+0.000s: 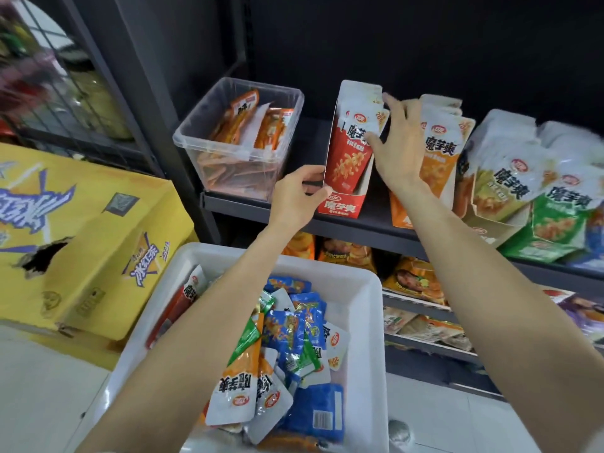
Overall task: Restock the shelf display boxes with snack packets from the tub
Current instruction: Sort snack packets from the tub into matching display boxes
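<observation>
A white tub [366, 322] below the shelf holds several mixed snack packets [287, 348] in blue, green, orange and red. On the dark shelf [359, 228] stands a red display box [343, 204] with red-and-white packets [348, 152] upright in it. My left hand [299, 194] grips the box's lower left edge. My right hand [398, 142] rests on the packets' right side, fingers spread against them. An orange display box [438, 158] and a green one [555, 230] stand further right.
A clear plastic bin [235, 138] of orange packets sits on the shelf's left end. A yellow carton [81, 240] stands on the floor at left. Lower shelves [425, 341] hold more snack bags. A wire rack [58, 93] is far left.
</observation>
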Demonstrator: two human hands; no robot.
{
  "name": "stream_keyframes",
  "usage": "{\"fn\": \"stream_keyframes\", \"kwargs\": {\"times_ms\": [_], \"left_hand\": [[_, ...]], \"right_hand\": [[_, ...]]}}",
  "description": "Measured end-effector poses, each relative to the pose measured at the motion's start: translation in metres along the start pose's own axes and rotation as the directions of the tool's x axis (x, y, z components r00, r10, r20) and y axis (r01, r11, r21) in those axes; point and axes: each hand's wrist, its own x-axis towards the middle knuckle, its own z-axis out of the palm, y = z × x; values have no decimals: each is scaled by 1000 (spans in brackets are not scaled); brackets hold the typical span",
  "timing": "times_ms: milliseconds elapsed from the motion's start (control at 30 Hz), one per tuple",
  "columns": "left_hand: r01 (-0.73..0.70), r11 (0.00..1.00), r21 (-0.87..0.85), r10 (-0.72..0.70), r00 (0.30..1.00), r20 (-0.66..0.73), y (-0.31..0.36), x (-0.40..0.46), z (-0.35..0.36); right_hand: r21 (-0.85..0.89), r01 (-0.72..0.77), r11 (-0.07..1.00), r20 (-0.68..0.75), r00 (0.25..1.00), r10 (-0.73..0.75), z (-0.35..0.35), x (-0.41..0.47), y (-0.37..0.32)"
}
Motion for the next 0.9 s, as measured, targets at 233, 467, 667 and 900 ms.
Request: {"fn": "stream_keyframes", "kwargs": {"times_ms": [233, 467, 667, 900], "left_hand": [[-66, 992, -109, 43, 978, -204, -1, -29, 2], [-86, 996, 36, 83, 993, 87, -40, -116, -68], [-94, 880, 465, -94, 926, 366, -82, -182, -97], [-173, 825, 537, -96, 895, 437, -108, -201, -100]], "right_hand": [[286, 29, 958, -130, 991, 9, -16, -60, -14], [426, -7, 905, 345, 926, -155, -34, -193, -46], [340, -4, 940, 704, 665, -252, -7, -258, -61], [404, 621, 672, 570, 403, -716, 25, -266, -76]]}}
